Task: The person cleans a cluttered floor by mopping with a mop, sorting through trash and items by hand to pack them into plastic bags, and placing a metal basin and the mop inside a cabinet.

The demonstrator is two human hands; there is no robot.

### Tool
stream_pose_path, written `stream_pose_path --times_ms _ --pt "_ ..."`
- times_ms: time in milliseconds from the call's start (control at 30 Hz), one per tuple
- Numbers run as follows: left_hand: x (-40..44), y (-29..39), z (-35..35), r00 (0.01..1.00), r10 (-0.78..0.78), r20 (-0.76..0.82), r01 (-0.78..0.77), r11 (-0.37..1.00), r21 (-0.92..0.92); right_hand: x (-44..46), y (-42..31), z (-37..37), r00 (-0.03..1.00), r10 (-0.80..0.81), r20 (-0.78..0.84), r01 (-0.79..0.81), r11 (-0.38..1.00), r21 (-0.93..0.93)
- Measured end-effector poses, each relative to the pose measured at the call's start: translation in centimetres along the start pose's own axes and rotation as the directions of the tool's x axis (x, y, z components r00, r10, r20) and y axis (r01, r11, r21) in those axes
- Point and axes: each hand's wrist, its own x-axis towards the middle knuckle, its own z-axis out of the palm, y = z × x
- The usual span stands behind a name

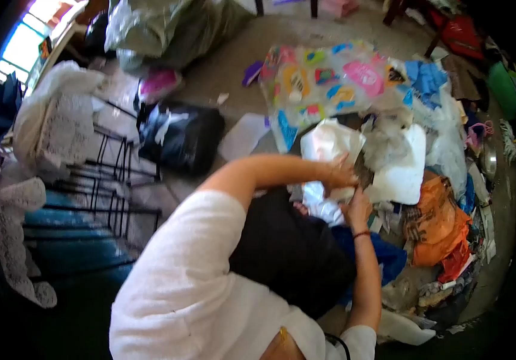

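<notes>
In the head view my two hands meet low over a pile of waste on the floor. My left hand (340, 174) is closed at the lower edge of a white crumpled sheet (330, 141), paper or plastic; I cannot tell which. Just below, my right hand (357, 210), with a thin band on its wrist, has its fingertips pressed together against the left; whatever they pinch is too small to name. A flat white piece (405, 171) lies right of the hands, with a greyish clear plastic film (385, 141) over its upper left. Silvery-white crumpled plastic (324, 207) is beneath them.
Beyond my hands spreads a colourful printed plastic sheet (330, 78). Orange plastic bags (438, 219) lie to the right among mixed scraps. At left stand a black bag (183, 138) and a black wire rack (114, 174). A large greyish plastic sack (162, 30) sits behind.
</notes>
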Motion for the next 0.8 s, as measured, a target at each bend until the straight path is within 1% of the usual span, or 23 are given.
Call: stream_pose_path --times_ms 33,67,100,133,167,233,300,333,367,433,467,500,533,567,633,667,700,733,767,800 --pt "0.6 0.2 0.4 0.998 0.057 -0.007 -0.057 0.996 -0.075 -0.4 0.6 0.4 1.0 -0.012 0.003 0.012 0.999 0.033" --pt "1.0 0.6 -0.4 0.999 0.039 0.016 -0.039 0.999 -0.003 -0.2 1.3 0.8 1.0 0.004 -0.023 -0.002 0.998 0.064" --pt "0.6 0.3 -1.5 0.998 0.059 0.031 -0.059 0.998 -0.017 -0.4 0.3 -0.6 0.999 0.023 -0.041 -0.02 0.997 0.077" --pt "1.2 0.5 -1.0 0.996 0.037 0.081 -0.038 0.999 0.016 -0.5 0.0 -1.1 0.997 0.07 -0.019 -0.068 0.993 0.098" --pt "2.1 0.4 0.2 0.997 0.064 0.047 -0.065 0.998 0.02 -0.7 0.5 -0.8 0.996 0.052 -0.071 -0.045 0.994 0.098" --pt "2.4 0.5 1.4 0.981 0.148 -0.124 -0.14 0.988 0.068 -1.2 0.6 -1.5 0.996 0.093 -0.019 -0.09 0.991 0.103" --pt "3.1 1.1 1.0 0.99 0.137 -0.041 -0.134 0.989 0.054 -1.8 3.1 0.5 0.992 -0.019 -0.123 0.038 0.987 0.155" --pt "3.4 1.3 0.8 0.985 0.167 -0.046 -0.165 0.985 0.041 -2.2 4.1 0.9 0.995 -0.026 -0.096 0.048 0.972 0.232" --pt "3.7 1.5 0.8 0.979 0.195 -0.052 -0.193 0.98 0.051 -2.5 5.3 1.1 0.994 0.002 -0.11 0.024 0.973 0.228" --pt "3.3 1.9 0.4 0.978 0.186 -0.095 -0.176 0.979 0.1 -3.1 6.7 1.3 0.991 -0.034 -0.133 0.093 0.882 0.461" --pt "3.2 1.9 0.1 0.984 0.175 -0.043 -0.171 0.982 0.078 -3.5 7.6 1.5 0.987 -0.01 -0.163 0.096 0.843 0.529" --pt "2.9 1.6 0.3 0.982 0.183 -0.039 -0.179 0.981 0.077 -4.2 8.0 1.1 0.987 -0.002 -0.162 0.089 0.842 0.533" --pt "2.6 1.3 0.8 0.977 0.183 -0.108 -0.176 0.982 0.071 -5.1 8.3 0.3 0.962 0.161 -0.221 0.034 0.731 0.681" --pt "2.6 1.1 1.5 0.967 0.185 -0.173 -0.178 0.982 0.059 -6.1 8.7 0.0 0.912 0.333 -0.241 -0.001 0.589 0.808" --pt "3.5 0.6 3.0 0.985 0.15 -0.08 -0.137 0.979 0.152 -8.3 10.4 0.4 0.825 0.507 -0.25 0.018 0.418 0.908" --pt "4.6 -0.8 4.6 0.987 0.159 -0.034 -0.159 0.987 0.025 -9.8 10.7 -0.5 0.802 0.551 -0.23 -0.017 0.407 0.913" --pt "3.1 -1.0 2.9 0.976 0.082 -0.202 -0.099 0.992 -0.074 -11.1 11.2 -1.2 0.779 0.595 -0.2 -0.069 0.398 0.915" --pt "2.9 -2.3 3.7 0.95 0.049 -0.307 -0.099 0.984 -0.149 -12.4 11.7 -1.9 0.752 0.637 -0.169 -0.12 0.384 0.915" --pt "2.6 -2.5 1.2 0.985 -0.092 -0.143 0.054 0.967 -0.25 -13.2 13.0 -1.9 0.744 0.643 -0.181 -0.149 0.424 0.893" --pt "2.7 -3.3 -0.5 0.986 -0.161 -0.037 0.145 0.95 -0.276 -13.6 12.2 -4.1 0.72 0.652 -0.238 -0.132 0.465 0.875"
